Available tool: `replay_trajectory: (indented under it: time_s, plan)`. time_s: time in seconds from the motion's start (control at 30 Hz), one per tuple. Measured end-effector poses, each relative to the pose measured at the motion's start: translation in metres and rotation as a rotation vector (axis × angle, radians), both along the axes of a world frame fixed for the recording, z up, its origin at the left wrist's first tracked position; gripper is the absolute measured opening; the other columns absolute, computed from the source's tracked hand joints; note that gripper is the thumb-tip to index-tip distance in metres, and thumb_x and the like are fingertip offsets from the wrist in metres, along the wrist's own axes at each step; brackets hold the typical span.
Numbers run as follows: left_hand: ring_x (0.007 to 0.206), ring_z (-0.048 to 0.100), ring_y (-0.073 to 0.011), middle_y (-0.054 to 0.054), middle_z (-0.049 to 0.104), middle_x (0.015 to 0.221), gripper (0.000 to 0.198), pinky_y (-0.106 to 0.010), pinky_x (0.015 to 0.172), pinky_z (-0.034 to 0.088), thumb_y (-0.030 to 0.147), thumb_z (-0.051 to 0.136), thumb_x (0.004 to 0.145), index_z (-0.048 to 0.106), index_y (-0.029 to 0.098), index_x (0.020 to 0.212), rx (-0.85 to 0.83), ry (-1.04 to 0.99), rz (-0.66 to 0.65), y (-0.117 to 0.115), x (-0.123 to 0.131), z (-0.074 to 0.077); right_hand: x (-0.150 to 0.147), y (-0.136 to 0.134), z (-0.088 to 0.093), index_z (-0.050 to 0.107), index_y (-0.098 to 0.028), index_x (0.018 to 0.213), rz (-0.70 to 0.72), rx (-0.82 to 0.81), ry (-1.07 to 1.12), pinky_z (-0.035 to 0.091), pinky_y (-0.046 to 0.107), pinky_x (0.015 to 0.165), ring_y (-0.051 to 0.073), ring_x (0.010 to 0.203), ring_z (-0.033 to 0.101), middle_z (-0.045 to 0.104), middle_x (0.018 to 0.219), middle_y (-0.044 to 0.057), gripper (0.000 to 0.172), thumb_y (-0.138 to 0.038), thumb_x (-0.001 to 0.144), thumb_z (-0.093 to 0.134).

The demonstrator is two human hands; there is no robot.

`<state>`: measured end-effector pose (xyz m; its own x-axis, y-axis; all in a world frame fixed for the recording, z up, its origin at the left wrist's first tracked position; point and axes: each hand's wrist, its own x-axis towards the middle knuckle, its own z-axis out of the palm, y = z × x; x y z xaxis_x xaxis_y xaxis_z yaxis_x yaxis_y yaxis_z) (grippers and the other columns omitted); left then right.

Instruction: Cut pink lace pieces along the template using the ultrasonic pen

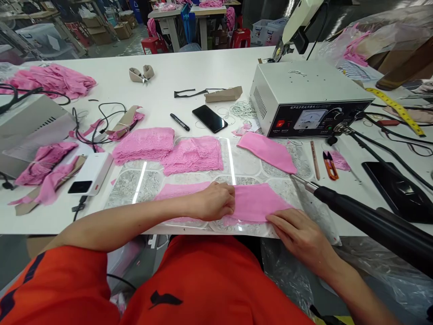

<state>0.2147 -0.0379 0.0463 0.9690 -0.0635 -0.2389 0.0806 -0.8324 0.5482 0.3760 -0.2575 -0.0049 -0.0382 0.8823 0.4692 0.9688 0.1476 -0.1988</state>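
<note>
A flat pink fabric piece (259, 201) lies across the clear patterned mat (248, 162) at the table's front edge. My left hand (216, 201) is closed in a pinch on its left part, where lacy pink fabric (181, 189) runs out from under the wrist. At the lower right corner of the piece, my right hand (301, 232) grips the edge with fingertips and thumb; the thumb is mostly hidden. Just beyond, a folded pink piece (269, 151) lies near the metal tip of a black-handled tool (341, 203). Two lace stacks (145, 144) (194, 155) sit behind my left hand.
A grey machine box (311, 99) with a meter stands back right, cables trailing from it. Orange-handled snips (329, 166), a black phone (209, 118), a marker (180, 122) and a white device (91, 177) lie around the mat. A pink fabric heap (57, 79) is at far left.
</note>
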Motion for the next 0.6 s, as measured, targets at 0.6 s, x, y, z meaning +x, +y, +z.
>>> replay_trajectory:
  time_s: [0.6]
  plan:
    - [0.086, 0.058, -0.0138, -0.003, 0.061, 0.091, 0.016, -0.026, 0.084, 0.04, 0.015, 0.06, 0.091, 0.07, 0.016, 0.078, -0.015, -0.08, 0.028, -0.005, -0.018, -0.003, 0.0, -0.002, -0.003, 0.066, -0.02, 0.106, -0.003, 0.023, 0.037, 0.052, 0.033, 0.076, 0.017, 0.082, 0.064, 0.07, 0.089, 0.005, 0.021, -0.011, 0.09, 0.055]
